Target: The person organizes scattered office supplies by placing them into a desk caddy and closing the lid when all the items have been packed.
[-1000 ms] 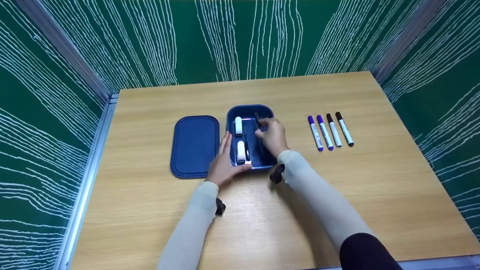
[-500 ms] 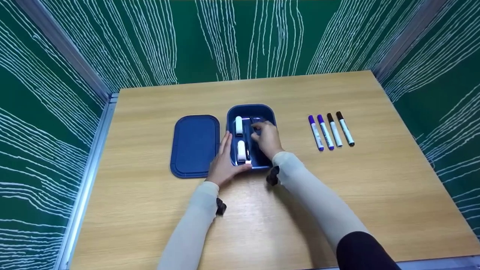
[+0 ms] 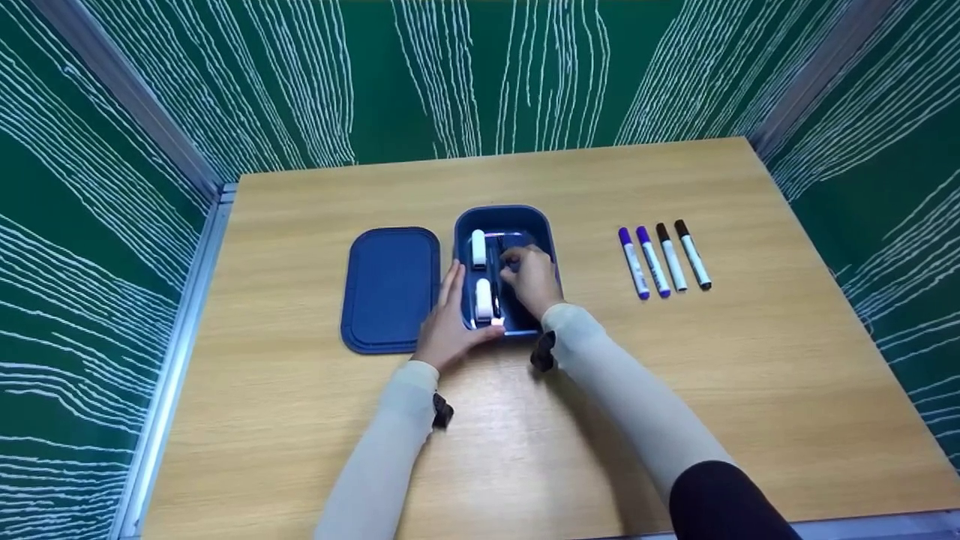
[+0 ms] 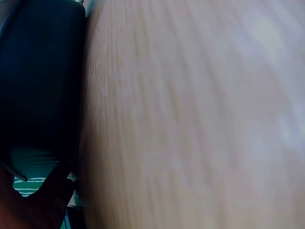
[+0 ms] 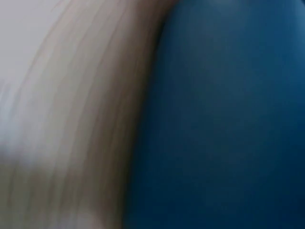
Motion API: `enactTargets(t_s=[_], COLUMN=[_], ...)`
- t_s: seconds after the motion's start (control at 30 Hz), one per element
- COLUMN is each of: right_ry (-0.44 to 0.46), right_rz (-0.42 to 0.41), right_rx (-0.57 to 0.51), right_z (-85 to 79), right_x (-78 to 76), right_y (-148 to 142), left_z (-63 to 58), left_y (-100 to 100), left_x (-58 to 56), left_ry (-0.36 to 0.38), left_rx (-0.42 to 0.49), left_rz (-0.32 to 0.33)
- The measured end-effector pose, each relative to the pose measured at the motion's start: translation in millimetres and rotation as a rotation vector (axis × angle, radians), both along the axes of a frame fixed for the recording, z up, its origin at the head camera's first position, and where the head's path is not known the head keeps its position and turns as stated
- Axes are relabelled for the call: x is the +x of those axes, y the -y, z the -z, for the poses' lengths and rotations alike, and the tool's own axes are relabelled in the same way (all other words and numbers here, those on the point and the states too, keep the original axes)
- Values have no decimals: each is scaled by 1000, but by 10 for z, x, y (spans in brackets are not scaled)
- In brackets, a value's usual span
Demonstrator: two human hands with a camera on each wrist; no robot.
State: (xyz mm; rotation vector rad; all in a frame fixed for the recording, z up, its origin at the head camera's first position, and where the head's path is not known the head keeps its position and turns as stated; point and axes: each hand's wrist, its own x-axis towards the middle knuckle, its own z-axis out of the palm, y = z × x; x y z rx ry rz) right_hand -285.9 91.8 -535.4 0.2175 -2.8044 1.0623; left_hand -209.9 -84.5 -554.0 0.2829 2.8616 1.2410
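Note:
A dark blue box [image 3: 501, 217] stands uncovered in the middle of the head view. My left hand [image 3: 448, 322] rests against its near left corner, fingers straight along the left wall and thumb along the near rim. My right hand [image 3: 536, 279] reaches inside on the right and pinches a slim black pen [image 3: 501, 243], mostly hidden by the fingers. Two white rounded oblong items, a far one [image 3: 478, 247] and a near one [image 3: 484, 300], lie along the left inside. Beside the near one is another dark pen [image 3: 496, 297]. The box wall [image 5: 214, 119] fills much of the right wrist view.
The blue lid [image 3: 391, 292] lies flat on the wooden table [image 3: 285, 420], just left of the box. Several markers stand in a row to the right, including a purple-capped one [image 3: 634, 262] and a black-capped one [image 3: 693, 255]. Green panels [image 3: 420, 75] with white lines enclose the table.
My right hand has moved slightly left and lower into the box with the black pen, near the white items. The left hand has kept its place at the corner.

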Motion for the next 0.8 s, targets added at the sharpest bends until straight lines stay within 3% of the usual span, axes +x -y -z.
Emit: enactTargets(t_s=[0.2,0.8], right_ry=[-47,92], right_rz=[-9,-61], right_rx=[10,62], right_z=[38,30], right_x=[-13,-27], right_y=[0,33], left_z=[1,11], left_y=[-1,5], left_x=[-4,-9], left_ry=[-4,-11], left_rx=[1,-9], left_rz=[9,7])
